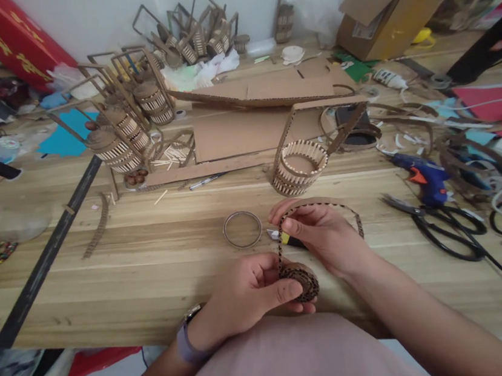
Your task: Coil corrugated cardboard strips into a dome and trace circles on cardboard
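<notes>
A coil of rolled corrugated cardboard strip (307, 283) sits in my left hand (257, 291), thumb pressed on its flat face. From the coil the loose strip rises to my right hand (318, 231), which pinches it between thumb and fingers. The strip's tail arches over that hand and hangs down on its right side. Partly hidden behind my right hand lies a yellow and black cutter (290, 240). A thin ring (242, 230) rests on the table left of it. Just beyond stands a small round basket (301, 166) of sticks with a tall cardboard handle.
Scissors (448, 225) and a blue glue gun (426, 177) lie at the right among cords and strips. Cardboard sheets (235, 132) lie across the middle. Several handled baskets (120, 131) stand at back left. A black strip (48, 252) crosses the left side.
</notes>
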`<state>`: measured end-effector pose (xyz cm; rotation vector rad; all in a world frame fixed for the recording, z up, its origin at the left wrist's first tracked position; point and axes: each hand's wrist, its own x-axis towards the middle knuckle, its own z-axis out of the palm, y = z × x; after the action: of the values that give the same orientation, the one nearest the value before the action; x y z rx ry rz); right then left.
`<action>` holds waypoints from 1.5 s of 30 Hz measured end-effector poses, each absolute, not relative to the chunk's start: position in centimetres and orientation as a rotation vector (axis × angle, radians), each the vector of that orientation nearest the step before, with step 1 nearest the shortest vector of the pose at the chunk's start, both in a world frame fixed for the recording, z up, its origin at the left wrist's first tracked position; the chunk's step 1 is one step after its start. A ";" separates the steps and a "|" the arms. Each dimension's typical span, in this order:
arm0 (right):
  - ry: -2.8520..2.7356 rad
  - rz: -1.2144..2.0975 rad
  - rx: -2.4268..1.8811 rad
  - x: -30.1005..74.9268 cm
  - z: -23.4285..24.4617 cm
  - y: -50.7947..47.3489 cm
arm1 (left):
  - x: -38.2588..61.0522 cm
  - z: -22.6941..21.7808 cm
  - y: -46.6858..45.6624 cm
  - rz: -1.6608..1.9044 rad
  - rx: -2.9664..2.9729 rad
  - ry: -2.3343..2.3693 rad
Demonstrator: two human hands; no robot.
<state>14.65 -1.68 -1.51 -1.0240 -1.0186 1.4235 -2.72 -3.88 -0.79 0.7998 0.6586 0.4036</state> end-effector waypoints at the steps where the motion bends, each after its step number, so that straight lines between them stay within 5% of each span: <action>1: -1.013 1.432 -1.031 14.6 -1.5 -1.6 | -2.7 -0.8 -3.9 0.392 0.796 0.660; 45: -1.258 1.128 -0.887 16.1 -1.7 -6.1 | -2.7 -1.0 -3.9 0.603 0.631 0.608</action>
<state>16.05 -6.09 -1.71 -0.8875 -1.2584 1.1280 -2.69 -3.90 -1.00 0.6309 0.6077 0.6026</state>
